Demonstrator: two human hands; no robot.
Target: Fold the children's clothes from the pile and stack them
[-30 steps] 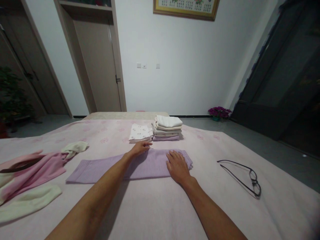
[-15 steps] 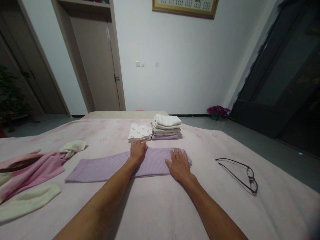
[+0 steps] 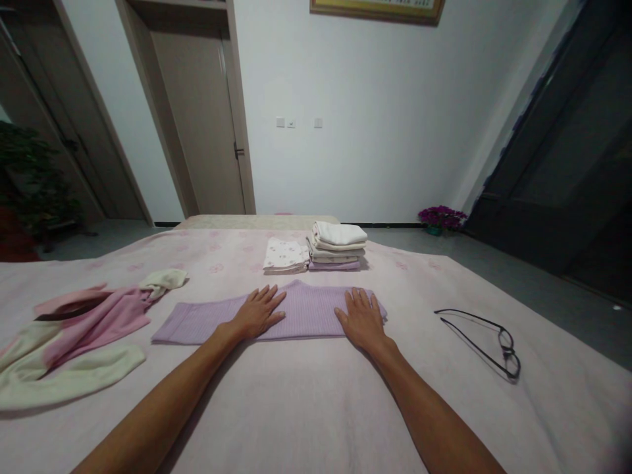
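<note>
A pair of lilac ribbed pants, folded lengthwise, lies flat across the bed in front of me. My left hand rests on its middle with the palm down and the fingers spread. Near its right end my right hand also lies flat, fingers stretched out. Neither hand grips the cloth. Just beyond stand a stack of folded clothes and, beside it on the left, a lower pile of folded white patterned cloth.
A crumpled pink and cream garment lies at the left on the pink bedspread. Black-framed glasses with unfolded arms lie at the right. Purple flowers stand on the floor beyond the bed.
My left hand has slid left and nearer along the lilac pants, its fingers now spread. The right hand stays flat near the right end. The view has shifted slightly.
</note>
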